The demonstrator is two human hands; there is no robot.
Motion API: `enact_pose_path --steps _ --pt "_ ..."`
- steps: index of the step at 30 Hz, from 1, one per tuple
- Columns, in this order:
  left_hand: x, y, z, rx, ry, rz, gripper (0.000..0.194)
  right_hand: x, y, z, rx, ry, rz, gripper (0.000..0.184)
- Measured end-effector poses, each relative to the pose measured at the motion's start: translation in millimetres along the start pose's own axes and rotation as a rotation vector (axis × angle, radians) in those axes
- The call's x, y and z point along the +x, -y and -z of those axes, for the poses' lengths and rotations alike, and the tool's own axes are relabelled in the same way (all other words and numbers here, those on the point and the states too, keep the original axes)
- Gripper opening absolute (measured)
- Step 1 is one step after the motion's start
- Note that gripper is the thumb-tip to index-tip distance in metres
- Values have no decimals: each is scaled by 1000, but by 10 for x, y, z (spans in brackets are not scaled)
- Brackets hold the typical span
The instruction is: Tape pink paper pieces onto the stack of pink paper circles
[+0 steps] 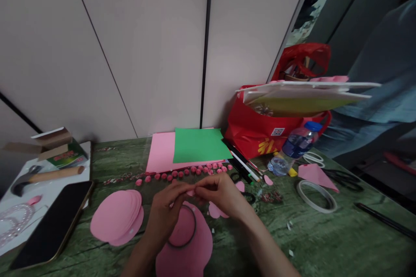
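Note:
My left hand and my right hand meet over the table's middle, fingertips pinched together. Between them is a small piece of pink paper, mostly covered by the fingers, so its shape is hard to make out. Below lies a larger pink paper cut-out with rounded edges, and a thin dark ring rests on it. Small pink heart-shaped paper pieces lie under my right wrist. Just beyond the hands runs a row of small pink paper rolls. Left of my left hand is a stack of pink paper rounds.
Green and pink sheets lie against the wall. A red bag, a water bottle, a tape roll and scissors are at right. A phone and hammer lie left. A person stands at far right.

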State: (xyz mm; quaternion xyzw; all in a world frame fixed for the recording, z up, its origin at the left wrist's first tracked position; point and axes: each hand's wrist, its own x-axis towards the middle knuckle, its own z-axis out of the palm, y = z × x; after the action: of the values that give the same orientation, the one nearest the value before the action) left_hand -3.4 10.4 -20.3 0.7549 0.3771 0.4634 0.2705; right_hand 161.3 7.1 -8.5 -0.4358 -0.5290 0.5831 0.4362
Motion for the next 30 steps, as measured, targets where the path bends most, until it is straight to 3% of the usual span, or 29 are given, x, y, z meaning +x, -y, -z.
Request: enact_pose_path --steps 23,30 --pt "6 -6 11 52 59 -52 25 -16 16 66 33 92 -62 18" --pt "33 -62 30 21 -13 5 23 -18 -1 7 1 34 40 18"
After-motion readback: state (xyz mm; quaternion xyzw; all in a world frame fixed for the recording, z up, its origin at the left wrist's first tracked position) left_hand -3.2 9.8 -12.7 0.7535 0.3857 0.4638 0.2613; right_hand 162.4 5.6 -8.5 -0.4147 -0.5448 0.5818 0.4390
